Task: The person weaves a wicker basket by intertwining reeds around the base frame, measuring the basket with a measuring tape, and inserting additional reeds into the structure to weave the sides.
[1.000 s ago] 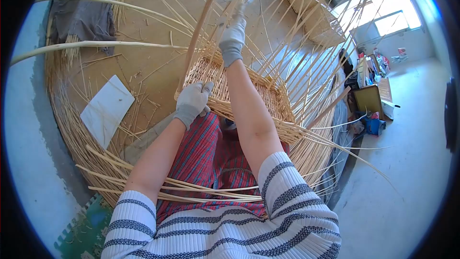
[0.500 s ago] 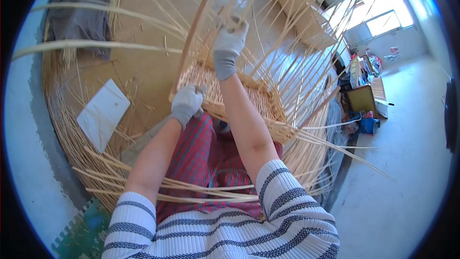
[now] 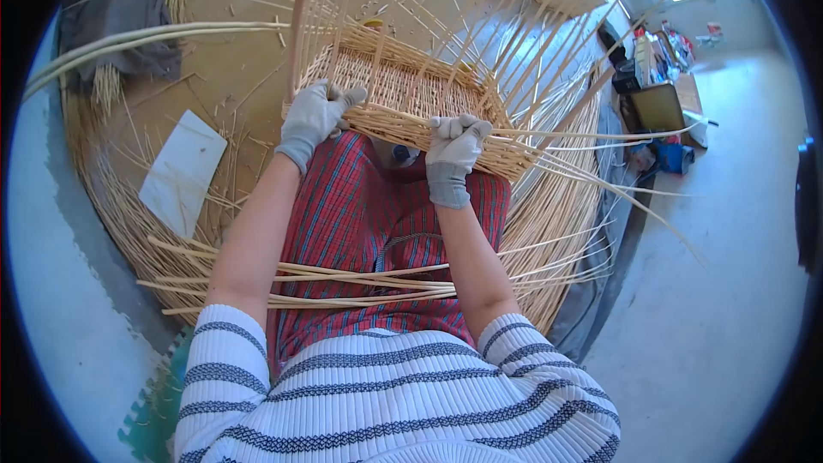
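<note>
A half-woven wicker basket [image 3: 403, 77] rests across my knees, its pale base facing up and long upright stakes rising from its sides. My left hand [image 3: 315, 123], in a light grey work glove, grips the basket's near-left corner with the thumb over the edge. At the near side, to the right, my gloved right hand [image 3: 454, 153] is closed against the woven wall. From that fist a long wicker strand [image 3: 591, 134] runs out to the right. What lies inside the curled fingers is partly hidden.
Several loose rods [image 3: 369, 279] cross my lap. Bundled rods lie at left and right [image 3: 561, 206] on the floor. A white board [image 3: 183, 173] is at left, beside scraps. Dark cloth [image 3: 129, 13] is at upper left. A blue container [image 3: 675, 157] and clutter stand at right.
My right hand has come down from the stakes above the basket to its near edge. My left hand stays at the near-left corner, slightly higher in view. The camera view has shifted.
</note>
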`<state>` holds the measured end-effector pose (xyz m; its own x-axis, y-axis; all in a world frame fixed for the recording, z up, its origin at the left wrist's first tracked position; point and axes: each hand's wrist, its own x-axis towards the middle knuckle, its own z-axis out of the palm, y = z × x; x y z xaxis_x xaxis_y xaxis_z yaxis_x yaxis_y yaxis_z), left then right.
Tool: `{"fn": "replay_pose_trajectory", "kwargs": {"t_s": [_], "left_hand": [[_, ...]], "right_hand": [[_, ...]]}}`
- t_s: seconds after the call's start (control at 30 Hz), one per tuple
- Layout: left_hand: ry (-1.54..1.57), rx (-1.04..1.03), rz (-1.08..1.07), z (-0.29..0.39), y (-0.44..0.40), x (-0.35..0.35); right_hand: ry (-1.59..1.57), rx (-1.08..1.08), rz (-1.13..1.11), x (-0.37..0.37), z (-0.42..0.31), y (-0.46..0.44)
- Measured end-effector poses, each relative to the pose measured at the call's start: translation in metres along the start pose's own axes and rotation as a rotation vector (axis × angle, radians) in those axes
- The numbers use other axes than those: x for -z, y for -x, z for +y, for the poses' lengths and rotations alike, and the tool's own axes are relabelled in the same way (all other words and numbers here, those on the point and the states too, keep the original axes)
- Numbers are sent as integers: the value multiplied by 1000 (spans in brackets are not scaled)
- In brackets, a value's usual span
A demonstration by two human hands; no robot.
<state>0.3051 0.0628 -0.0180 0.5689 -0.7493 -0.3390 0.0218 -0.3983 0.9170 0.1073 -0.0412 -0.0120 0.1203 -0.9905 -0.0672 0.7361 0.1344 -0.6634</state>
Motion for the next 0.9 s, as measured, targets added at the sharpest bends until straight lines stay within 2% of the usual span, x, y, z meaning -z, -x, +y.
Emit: {"fn": "replay_pose_trajectory", "kwargs": {"t_s": [0.13, 0.17, 0.2, 0.23, 0.3, 0.33, 0.4, 0.43, 0.47, 0.5, 0.57, 0.6, 0.63, 0.73, 0.8, 0.83, 0.9], "left_hand": [[-264, -20, 66, 19, 3, -2], [-140, 43, 4, 14, -1, -1], [-19, 111, -50, 8, -3, 0], [-48, 104, -51, 2, -5, -1], [259, -44, 108, -6, -8, 2], [267, -180, 273, 18, 12, -4], [206, -712, 427, 31, 18, -30], [-160, -581, 207, 35, 13, -51], [-510, -429, -9, 41, 11, -65], [-493, -434, -3, 45, 12, -67], [-271, 20, -294, 59, 9, -71], [-199, 15, -292, 53, 6, -70], [-201, 18, -302, 45, 4, -71], [143, -11, -355, 33, -8, -74], [75, -24, -398, 26, -13, -76], [11, -28, -419, 20, -12, -77], [92, -35, -350, 21, -1, -85]], "right_hand": [[94, 104, 14, -25, -2, 49], [143, 243, -106, -35, 6, 67], [160, 239, -87, -31, 4, 64], [165, 236, -71, -29, 3, 55], [71, 59, -169, 8, 0, 8], [60, 52, -126, 7, -1, -1], [-17, 49, -61, -1, 5, 3], [-62, 17, -8, -3, 3, 5], [-181, -18, -71, -2, 1, 5], [-169, -13, -84, 2, -7, 6], [212, -299, 112, 9, -44, 3], [417, -40, -126, 61, -51, -20], [332, 55, -25, 76, -74, -31], [315, 43, 59, 64, -109, -29], [651, -54, -6, 39, -126, -30], [843, -8, -108, 27, -130, -41], [1152, 80, -292, -27, -137, -66]]}}
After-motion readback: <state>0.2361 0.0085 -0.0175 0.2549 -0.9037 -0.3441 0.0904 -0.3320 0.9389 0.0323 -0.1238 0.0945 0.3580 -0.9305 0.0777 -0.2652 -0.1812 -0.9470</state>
